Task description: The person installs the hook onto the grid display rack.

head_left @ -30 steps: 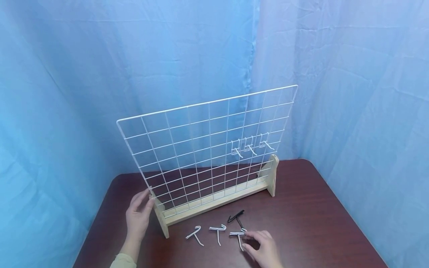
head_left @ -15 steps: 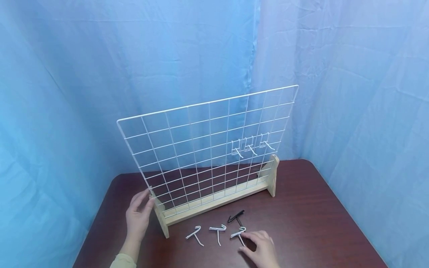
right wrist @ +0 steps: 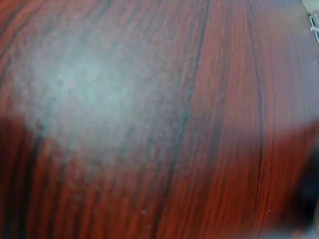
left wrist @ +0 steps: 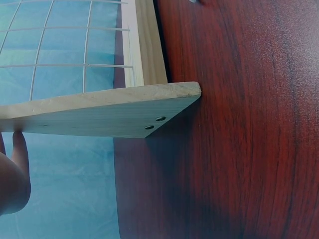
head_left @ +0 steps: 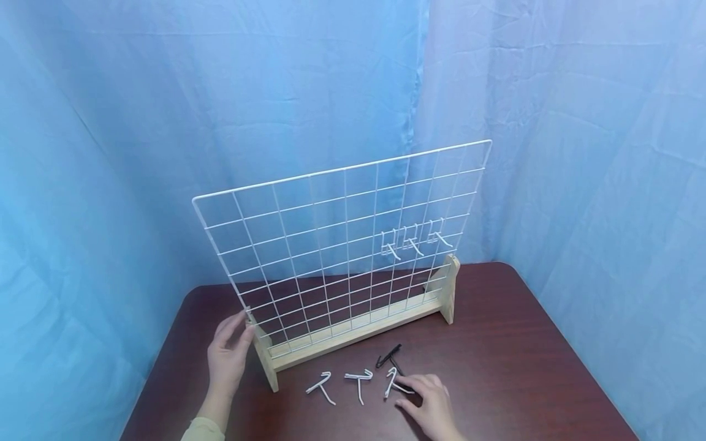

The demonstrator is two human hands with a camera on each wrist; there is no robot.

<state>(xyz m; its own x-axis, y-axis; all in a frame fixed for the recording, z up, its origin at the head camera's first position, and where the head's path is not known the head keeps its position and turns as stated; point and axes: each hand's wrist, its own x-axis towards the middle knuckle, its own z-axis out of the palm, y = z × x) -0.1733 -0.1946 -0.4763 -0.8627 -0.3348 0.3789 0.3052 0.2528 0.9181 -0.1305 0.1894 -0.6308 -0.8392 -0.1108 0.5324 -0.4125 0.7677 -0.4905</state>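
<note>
A white wire grid panel (head_left: 346, 245) stands in a wooden stand (head_left: 353, 337). My left hand (head_left: 227, 355) holds the upper part of the stand's left end board (left wrist: 99, 115) between thumb and fingers. At the front, my right hand (head_left: 429, 404) has its index finger against a white hook (head_left: 390, 384). The hook's prong lies in the gap between index finger and thumb, and the thumb appears apart from it. Two other white hooks (head_left: 360, 384) lie to its left. Just behind it is a black hook (head_left: 389, 356), its prong partly hidden.
Three white hooks (head_left: 410, 244) hang in a row on the right part of the grid. The dark wood table (head_left: 513, 361) has blue curtains (head_left: 309, 92) behind and beside it. The right wrist view shows mostly tabletop.
Under my right fingers, the white hook has turned so its prong points right instead of toward me. The black hook has shifted slightly. My left hand has stayed in place.
</note>
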